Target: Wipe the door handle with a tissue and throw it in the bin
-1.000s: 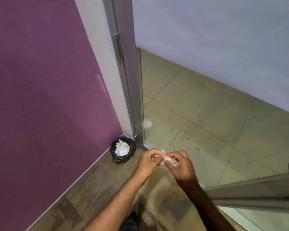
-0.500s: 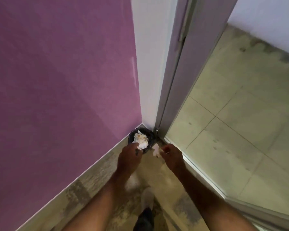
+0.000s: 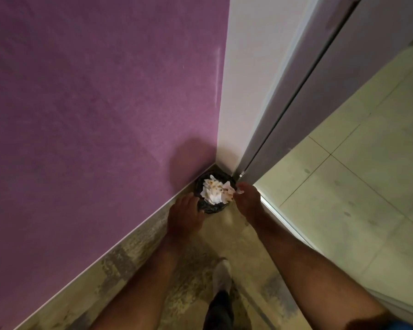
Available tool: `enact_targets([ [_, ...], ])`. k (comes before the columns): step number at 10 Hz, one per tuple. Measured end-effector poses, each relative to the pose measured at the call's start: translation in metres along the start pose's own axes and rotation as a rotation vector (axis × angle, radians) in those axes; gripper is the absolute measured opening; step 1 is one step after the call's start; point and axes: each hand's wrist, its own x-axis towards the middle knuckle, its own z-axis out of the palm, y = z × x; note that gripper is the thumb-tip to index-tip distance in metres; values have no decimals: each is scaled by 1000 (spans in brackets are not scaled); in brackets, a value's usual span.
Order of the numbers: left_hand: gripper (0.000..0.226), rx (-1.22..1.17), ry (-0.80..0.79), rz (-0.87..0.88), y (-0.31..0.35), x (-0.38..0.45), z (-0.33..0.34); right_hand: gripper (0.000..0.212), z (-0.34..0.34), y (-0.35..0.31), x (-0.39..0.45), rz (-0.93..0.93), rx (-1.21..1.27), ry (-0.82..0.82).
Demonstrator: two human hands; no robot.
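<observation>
At the fingers: the right hand reaches to the bin's far-right edge; its fingertips are pinched shut on a small pale scrap, apparently the tissue, too small to tell for sure.
Left hand: hovering at the bin's near-left rim; fingers curled toward it; whether they touch or grip the liner I cannot tell.
Bin: small, lined with a black bag; tucked in the corner where the purple wall meets the white wall; already heaped with crumpled white paper, some of it stained.
Tissue handling: soft, nearly weightless, easily torn; a light pinch is enough; being so light, it may drift or cling to the fingers on release; likely best let go directly over the heap.
Stage: wiping looks finished; judging by the pose, only the drop is left.
Risk: the pile is high; a scrap could roll off onto the floor.
Surroundings: door frame just right of the bin; pale tiles beyond; a shoe below.
</observation>
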Motion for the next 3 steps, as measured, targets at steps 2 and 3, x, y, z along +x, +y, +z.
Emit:
enact_targets([
  [2,56,-45,38,38,-4,10,5,19,12,15,-10,20,59,-6],
  [3,56,-39,32,50,-3,10,10,17,10,27,-14,138,46,-19],
])
